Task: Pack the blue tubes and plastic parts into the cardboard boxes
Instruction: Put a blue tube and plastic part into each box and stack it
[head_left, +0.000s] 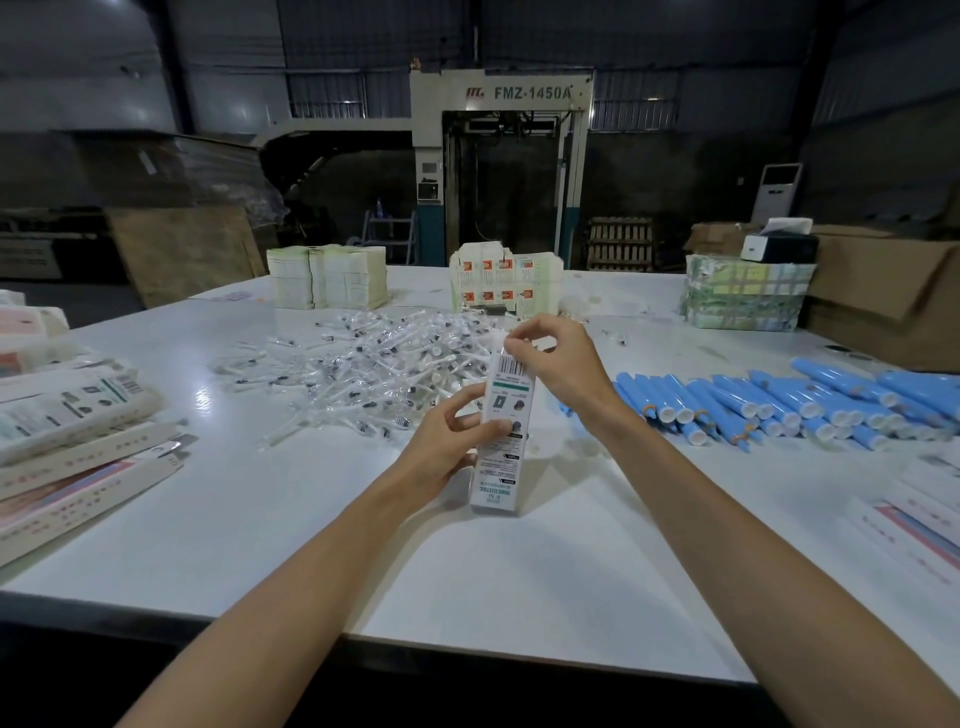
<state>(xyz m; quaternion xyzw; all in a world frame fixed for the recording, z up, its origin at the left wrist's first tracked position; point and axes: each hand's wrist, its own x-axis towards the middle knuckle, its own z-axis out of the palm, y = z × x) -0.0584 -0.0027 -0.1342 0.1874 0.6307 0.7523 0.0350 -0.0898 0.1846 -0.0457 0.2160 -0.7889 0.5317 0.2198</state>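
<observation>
We're standing at the white table (519, 597), blue tubes (779, 405) lying right, plastic parts (374, 364) heaped ahead.
We're holding the cardboard box (501, 467) nearly upright at mid-table, top tipping away: left hand (447, 447) gripping its middle, right hand (553, 358) pinching the top.

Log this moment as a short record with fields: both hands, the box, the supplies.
left hand: grips the narrow white printed cardboard box at mid-height
right hand: pinches that box's top end
box pose: roughly upright over the white table
blue plastic tubes: white-capped, lying in a row at right
clear plastic parts: heaped behind the box
flat printed cartons: stacked at left
</observation>
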